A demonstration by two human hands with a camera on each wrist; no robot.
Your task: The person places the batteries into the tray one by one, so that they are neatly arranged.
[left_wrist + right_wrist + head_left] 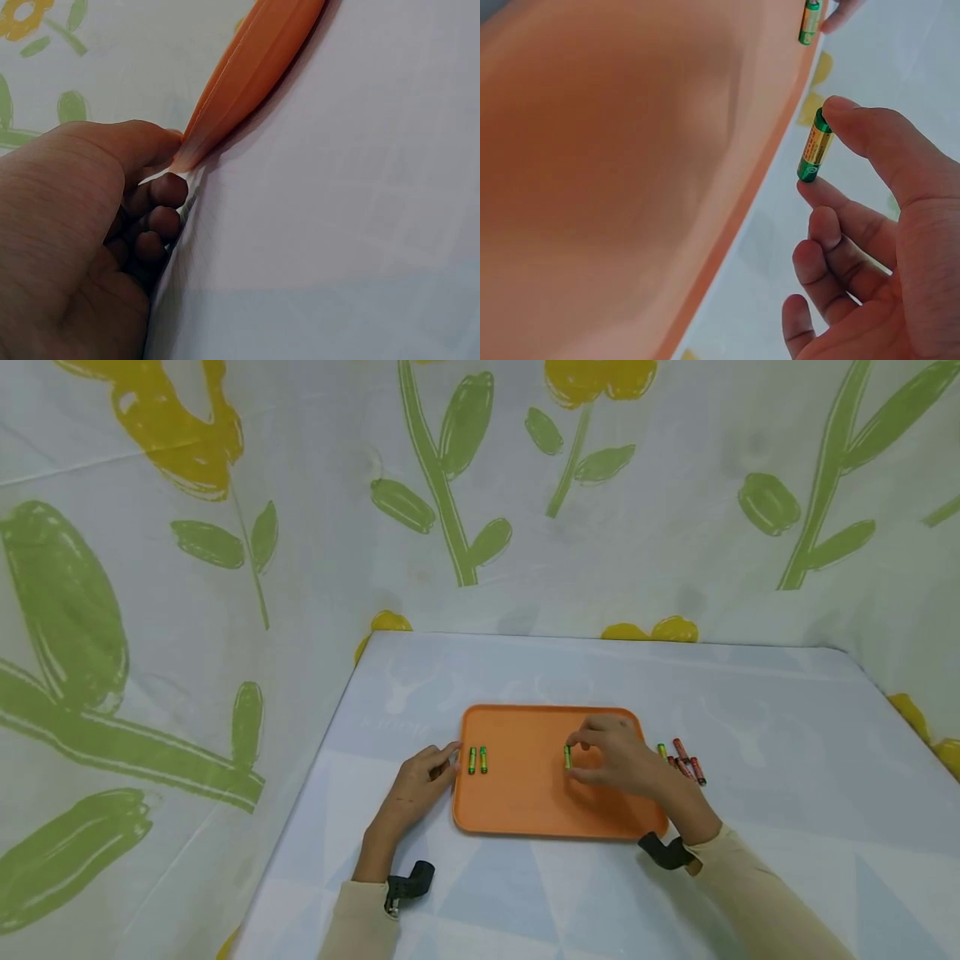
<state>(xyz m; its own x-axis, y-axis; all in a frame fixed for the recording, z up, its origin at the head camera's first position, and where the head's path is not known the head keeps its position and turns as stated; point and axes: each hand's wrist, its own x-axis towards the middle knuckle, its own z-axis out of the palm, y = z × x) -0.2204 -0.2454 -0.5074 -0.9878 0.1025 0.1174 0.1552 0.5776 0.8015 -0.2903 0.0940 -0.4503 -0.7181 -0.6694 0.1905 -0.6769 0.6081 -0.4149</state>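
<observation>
My right hand (611, 756) pinches a green-and-yellow battery (815, 146) by its two ends, between thumb and a fingertip, above the orange tray (517, 810). The other fingers of that hand are loosely bent. On the tray's left side two similar batteries, a left one (472, 761) and a right one (483, 760), lie side by side, apart from each other. My left hand (416, 785) is at the tray's left edge; in the left wrist view a digit touches the rim (244, 75) while the other fingers stay relaxed below it.
Right of the tray on the table (795, 793) lie several red batteries (698, 770) and one green-and-yellow battery (662, 751), partly behind my right wrist. A flower-patterned cloth (315, 560) hangs behind the table and along its left.
</observation>
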